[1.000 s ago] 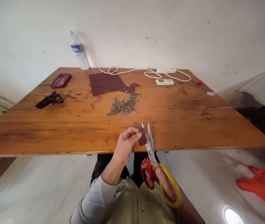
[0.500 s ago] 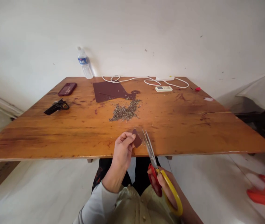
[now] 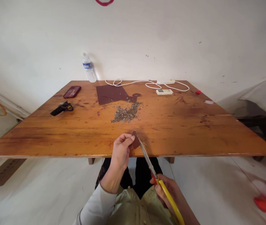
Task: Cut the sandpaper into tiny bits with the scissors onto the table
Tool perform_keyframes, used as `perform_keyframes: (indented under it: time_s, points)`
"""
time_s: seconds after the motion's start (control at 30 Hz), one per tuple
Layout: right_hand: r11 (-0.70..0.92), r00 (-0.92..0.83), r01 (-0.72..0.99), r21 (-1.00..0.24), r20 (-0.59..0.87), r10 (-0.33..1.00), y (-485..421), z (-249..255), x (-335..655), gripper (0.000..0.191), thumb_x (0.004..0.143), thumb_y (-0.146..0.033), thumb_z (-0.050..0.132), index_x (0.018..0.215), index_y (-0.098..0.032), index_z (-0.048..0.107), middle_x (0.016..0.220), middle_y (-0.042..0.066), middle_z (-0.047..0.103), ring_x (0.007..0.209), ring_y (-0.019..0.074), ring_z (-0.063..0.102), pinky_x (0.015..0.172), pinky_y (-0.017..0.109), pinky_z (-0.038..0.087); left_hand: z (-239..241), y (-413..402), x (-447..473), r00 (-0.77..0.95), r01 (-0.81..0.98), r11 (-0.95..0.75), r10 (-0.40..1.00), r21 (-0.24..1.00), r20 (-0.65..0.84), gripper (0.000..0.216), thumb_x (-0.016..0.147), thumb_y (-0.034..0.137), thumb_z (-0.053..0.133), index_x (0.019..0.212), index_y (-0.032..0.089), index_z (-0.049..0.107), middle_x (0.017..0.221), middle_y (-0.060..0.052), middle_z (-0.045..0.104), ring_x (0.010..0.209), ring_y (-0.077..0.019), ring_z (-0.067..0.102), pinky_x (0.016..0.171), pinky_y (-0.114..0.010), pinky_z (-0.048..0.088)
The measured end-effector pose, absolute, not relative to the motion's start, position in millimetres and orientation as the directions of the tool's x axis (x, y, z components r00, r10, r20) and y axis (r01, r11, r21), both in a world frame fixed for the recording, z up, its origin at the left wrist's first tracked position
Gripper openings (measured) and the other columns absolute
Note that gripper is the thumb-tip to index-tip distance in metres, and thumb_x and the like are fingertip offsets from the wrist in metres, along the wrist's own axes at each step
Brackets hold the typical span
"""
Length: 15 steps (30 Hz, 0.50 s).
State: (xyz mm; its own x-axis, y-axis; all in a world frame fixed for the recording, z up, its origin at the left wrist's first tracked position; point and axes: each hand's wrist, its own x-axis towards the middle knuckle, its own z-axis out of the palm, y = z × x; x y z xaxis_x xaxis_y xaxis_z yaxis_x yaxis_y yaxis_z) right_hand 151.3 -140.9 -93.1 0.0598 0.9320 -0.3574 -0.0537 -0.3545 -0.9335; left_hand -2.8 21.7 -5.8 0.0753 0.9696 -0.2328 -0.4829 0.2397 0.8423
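At lower centre of the head view, your left hand (image 3: 121, 149) pinches a small brown scrap (image 3: 135, 141) just over the surface's (image 3: 194, 131) near edge. Your right hand (image 3: 168, 193) grips the scissors (image 3: 151, 168), blades nearly closed on it. You seem mid-snip; next, reopen and turn the scrap.

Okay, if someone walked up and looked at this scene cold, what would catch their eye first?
Probably the two hands at the near edge of the wooden table: the left hand pinches a small dark red piece while the right hand works yellow-and-red scissors whose blades meet that piece. Next, the pile of tiny clippings at the table's middle, just in front of a dark red sheet.
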Motion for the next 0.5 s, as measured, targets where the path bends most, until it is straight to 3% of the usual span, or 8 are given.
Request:
perform_keyframes:
  time_s: [0.17,0.4,0.5]
  points:
    - [-0.367,0.032,-0.034,-0.930,-0.368,0.929,-138,-89,148,0.083,0.069,-0.106,0.065,0.078,-0.023,0.063,0.046,-0.013,0.028,0.041,0.0074,0.020,0.039,0.026,0.013,-2,18,-2,0.070,-0.507,0.283,0.955,0.814,-0.288,0.040,0.045,0.034,0.100,0.058,0.018,0.065,0.059,0.005,0.060,0.057,-0.0077,0.055,0.061,-0.022,0.051]
    - [-0.293,0.015,-0.154,-0.944,-0.299,0.954,-149,-97,134,0.073,0.091,-0.094,0.058,0.088,-0.021,0.064,0.049,-0.013,0.035,0.041,0.0071,0.022,0.040,0.024,0.016,3,19,1,0.149,-0.458,0.360,0.933,0.813,-0.328,0.036,0.042,0.033,0.098,0.051,0.017,0.067,0.054,0.002,0.062,0.055,-0.0098,0.058,0.058,-0.024,0.055]
    - [-0.267,0.026,-0.179,-0.947,-0.276,0.961,-149,-106,129,0.072,0.094,-0.092,0.056,0.092,-0.020,0.066,0.049,-0.012,0.038,0.040,0.0074,0.025,0.040,0.023,0.018,1,22,1,0.150,-0.449,0.355,0.934,0.820,-0.323,0.033,0.043,0.032,0.096,0.050,0.017,0.067,0.054,0.000,0.064,0.054,-0.0107,0.058,0.056,-0.025,0.054]
